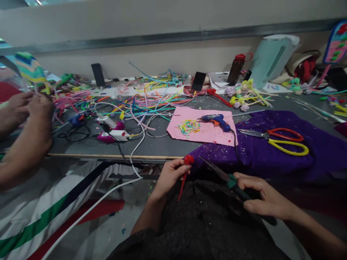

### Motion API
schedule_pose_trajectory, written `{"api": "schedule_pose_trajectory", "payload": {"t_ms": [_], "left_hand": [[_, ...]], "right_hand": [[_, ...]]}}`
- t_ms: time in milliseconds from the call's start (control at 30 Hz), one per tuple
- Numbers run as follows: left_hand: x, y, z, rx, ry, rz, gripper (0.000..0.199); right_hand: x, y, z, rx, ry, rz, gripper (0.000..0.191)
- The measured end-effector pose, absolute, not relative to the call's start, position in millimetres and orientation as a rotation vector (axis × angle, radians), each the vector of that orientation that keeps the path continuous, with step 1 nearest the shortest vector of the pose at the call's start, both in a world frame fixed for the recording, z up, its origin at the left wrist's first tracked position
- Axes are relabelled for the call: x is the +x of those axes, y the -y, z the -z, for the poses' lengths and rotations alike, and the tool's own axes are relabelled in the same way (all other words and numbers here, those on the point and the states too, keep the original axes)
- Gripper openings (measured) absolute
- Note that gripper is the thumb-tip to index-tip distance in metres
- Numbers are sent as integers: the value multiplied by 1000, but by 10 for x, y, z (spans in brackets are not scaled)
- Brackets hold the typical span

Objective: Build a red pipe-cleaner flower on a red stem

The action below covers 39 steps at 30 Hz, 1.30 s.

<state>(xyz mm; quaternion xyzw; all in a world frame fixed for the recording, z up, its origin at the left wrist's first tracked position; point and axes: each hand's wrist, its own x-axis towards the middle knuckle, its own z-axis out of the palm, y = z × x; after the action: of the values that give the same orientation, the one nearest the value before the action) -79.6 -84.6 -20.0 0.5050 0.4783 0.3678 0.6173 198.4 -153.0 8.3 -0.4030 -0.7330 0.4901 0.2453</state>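
Between the thumb and fingers of my left hand (171,177) is a red pipe-cleaner flower (188,159), its red stem slanting down below the fingers. My right hand (264,196) is closed around the dark green and black handles of long-nosed pliers (217,169). The metal tips point up and left, a little to the right of the flower and apart from it. Both hands are above my dark lap, in front of the table edge. Beyond them, a pink sheet (217,138) carries small coloured snippets (189,127) and a blue glue gun (217,120).
Scissors (287,139) with red and yellow handles lie on a purple cloth (257,157). Power strips (115,135) and white cables are at centre left. Coloured pipe cleaners (151,101) spread behind. Another person's hands (36,104) work at the left. A bottle (236,70) and a pitcher (273,59) stand behind.
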Motion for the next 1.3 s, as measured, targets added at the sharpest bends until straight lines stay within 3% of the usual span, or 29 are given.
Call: {"api": "schedule_pose_trajectory", "payload": {"t_ms": [233,1300], "left_hand": [[-783,860,173,1162,-1059,-797,25],[-833,861,203,1404,-967,-706,27]], "right_hand": [[1927,1475,-97,-1094,2057,-1271,20],[2041,1494,-118,-1033,2123,-1324,20]]}}
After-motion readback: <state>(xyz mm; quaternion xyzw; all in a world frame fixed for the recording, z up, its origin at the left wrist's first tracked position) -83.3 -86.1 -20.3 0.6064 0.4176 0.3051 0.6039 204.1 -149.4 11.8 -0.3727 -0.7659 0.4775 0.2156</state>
